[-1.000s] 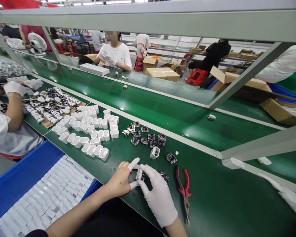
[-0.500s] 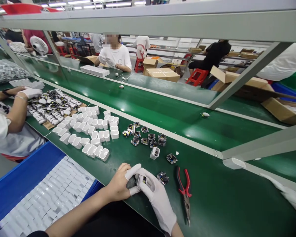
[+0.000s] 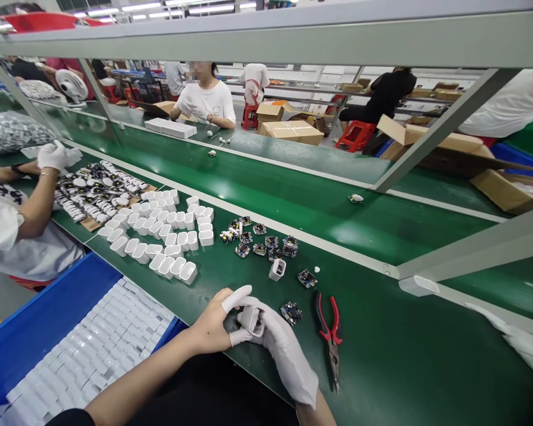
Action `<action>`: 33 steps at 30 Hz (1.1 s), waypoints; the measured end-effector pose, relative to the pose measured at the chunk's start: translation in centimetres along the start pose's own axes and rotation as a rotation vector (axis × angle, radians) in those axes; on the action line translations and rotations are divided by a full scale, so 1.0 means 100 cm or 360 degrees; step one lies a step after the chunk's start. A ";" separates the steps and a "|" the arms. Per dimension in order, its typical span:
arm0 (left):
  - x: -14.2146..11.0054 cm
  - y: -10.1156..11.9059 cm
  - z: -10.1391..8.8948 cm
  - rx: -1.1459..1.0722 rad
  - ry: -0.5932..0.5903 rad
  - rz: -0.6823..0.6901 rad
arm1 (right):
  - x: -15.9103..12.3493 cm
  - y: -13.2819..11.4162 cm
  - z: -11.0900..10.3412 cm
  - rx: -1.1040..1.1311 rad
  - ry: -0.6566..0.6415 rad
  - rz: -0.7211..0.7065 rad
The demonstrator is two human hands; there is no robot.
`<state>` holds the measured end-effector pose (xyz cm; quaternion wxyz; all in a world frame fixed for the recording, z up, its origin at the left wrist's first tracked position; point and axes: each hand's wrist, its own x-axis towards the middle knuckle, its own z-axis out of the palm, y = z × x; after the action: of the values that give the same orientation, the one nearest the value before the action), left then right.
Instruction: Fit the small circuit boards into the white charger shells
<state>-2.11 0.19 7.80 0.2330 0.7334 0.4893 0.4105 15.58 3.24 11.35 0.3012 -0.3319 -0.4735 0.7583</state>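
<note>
Near the bench's front edge, a small white plastic housing [image 3: 249, 318] is tilted with its open end facing right, and something dark shows inside it. My left hand [image 3: 213, 324], with white covers on some fingertips, grips its left side between thumb and fingers. My right hand [image 3: 286, 352], in a white glove, closes around its open end; some of its fingers are hidden. Just beyond lie a loose circuit board [image 3: 291, 312] and a second board [image 3: 307, 278]. Another white housing [image 3: 277, 270] with a board inside stands behind them. Red-and-black long-nose pliers [image 3: 329, 343] lie right of my right hand.
Several boards [image 3: 260, 248] and rows of white housings [image 3: 173, 222] cover the bench to the left. A blue bin [image 3: 93, 278] of white parts stands at front left. A co-worker's gloved hand [image 3: 53, 157] is farther left. Behind runs a green conveyor [image 3: 293, 195] under a metal frame.
The housing in my hands has been turned, so its open end now faces right toward my gloved hand. Small pieces on the conveyor have shifted left. The co-worker's gloved hand has risen.
</note>
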 end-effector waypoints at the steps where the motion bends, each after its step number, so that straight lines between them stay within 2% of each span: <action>1: 0.001 0.002 -0.001 0.0006 0.0007 0.0028 | 0.000 0.000 0.000 -0.0049 0.0020 -0.0041; 5: 0.004 0.011 0.001 0.0106 0.0099 0.0238 | 0.003 0.006 0.004 -0.0337 0.0248 -0.0317; 8: 0.006 0.014 0.004 0.0210 0.0154 0.0400 | 0.007 0.017 0.009 -0.0417 0.0385 -0.0415; 12: 0.006 0.014 0.008 0.0317 0.0239 0.0351 | 0.010 0.031 0.013 -0.0466 0.0525 -0.0452; 17: 0.005 0.013 0.009 0.0295 0.0324 0.0175 | 0.013 0.035 0.017 -0.0382 0.0488 -0.0462; 23: 0.005 0.017 0.007 0.0281 0.0372 0.0346 | 0.009 0.027 0.021 -0.0353 0.0423 -0.0478; 27: 0.005 0.020 0.011 0.0270 0.0422 0.0410 | 0.011 0.025 0.020 -0.0307 0.0525 -0.0499; 30: 0.008 0.019 0.014 0.0256 0.0420 0.0322 | 0.012 0.023 0.019 -0.0251 0.0526 -0.0437; 33: 0.010 0.018 0.014 0.0253 0.0398 0.0238 | 0.011 0.017 0.019 -0.0161 0.0421 -0.0338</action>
<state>0.21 0.42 8.75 0.0805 0.7270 0.4895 0.4747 13.20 2.47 10.20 0.4221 -0.3916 -0.4996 0.6472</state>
